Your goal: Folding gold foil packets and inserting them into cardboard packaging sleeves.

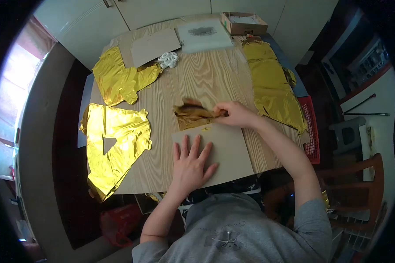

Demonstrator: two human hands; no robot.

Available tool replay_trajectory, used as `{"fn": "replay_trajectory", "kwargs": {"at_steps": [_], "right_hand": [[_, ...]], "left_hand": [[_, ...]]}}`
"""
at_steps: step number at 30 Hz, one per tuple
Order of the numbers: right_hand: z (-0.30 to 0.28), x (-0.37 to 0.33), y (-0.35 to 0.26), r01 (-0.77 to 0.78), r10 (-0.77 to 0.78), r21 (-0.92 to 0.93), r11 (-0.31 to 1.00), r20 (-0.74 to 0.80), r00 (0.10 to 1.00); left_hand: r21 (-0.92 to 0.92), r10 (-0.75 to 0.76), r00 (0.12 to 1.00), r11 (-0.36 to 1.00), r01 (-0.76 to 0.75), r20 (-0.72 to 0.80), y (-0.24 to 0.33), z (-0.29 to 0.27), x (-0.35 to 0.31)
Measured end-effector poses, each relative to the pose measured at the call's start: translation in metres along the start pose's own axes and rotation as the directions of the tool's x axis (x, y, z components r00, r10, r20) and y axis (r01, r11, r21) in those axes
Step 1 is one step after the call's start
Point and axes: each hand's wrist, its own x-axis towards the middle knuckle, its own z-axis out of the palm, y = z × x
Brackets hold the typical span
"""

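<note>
My left hand (191,164) lies flat with fingers spread on a grey-beige cardboard sheet (232,151) at the table's near edge. At the sheet's far edge, my right hand (236,115) is closed in a pinch on a crumpled piece of gold foil (192,115), which shows a dull brownish-gold face. Part of the foil is blurred, and the pinched part is hidden by my fingers. A small yellow fleck (205,129) shows on the cardboard between my two hands.
Cut gold foil sheets lie at left (118,136), far left (118,79) and right (272,83) of the wooden table (206,79). Farther back are another cardboard piece (153,46), a white coiled object (168,60), a dark-smudged white sheet (219,43) and a box (245,28).
</note>
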Motion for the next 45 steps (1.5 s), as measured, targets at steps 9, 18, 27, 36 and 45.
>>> {"fn": "replay_trajectory", "kwargs": {"at_steps": [9, 18, 27, 36, 45], "right_hand": [[0.026, -0.025, -0.001, 0.515, -0.600, -0.398, 0.759, -0.122, 0.790], [0.048, -0.048, 0.005, 0.435, -0.589, -0.566, 0.700, -0.115, 0.800], [0.049, -0.053, 0.004, 0.447, -0.564, -0.510, 0.734, -0.092, 0.821], [0.052, -0.061, -0.001, 0.422, -0.529, -0.486, 0.765, -0.100, 0.843], [0.048, -0.062, -0.002, 0.430, -0.521, -0.524, 0.735, -0.031, 0.853]], "left_hand": [[-0.003, -0.010, 0.999, 1.000, 0.010, 0.030, -0.002, -0.001, 0.000], [-0.028, 0.049, 0.999, 0.998, -0.049, 0.017, -0.007, 0.003, -0.001], [-0.029, 0.048, 0.999, 0.998, -0.049, -0.021, -0.005, 0.005, -0.001], [-0.089, 0.020, 1.000, 0.996, -0.019, 0.012, -0.011, -0.003, -0.004], [-0.111, -0.006, 0.961, 0.993, -0.026, -0.276, -0.033, -0.046, 0.028]]}}
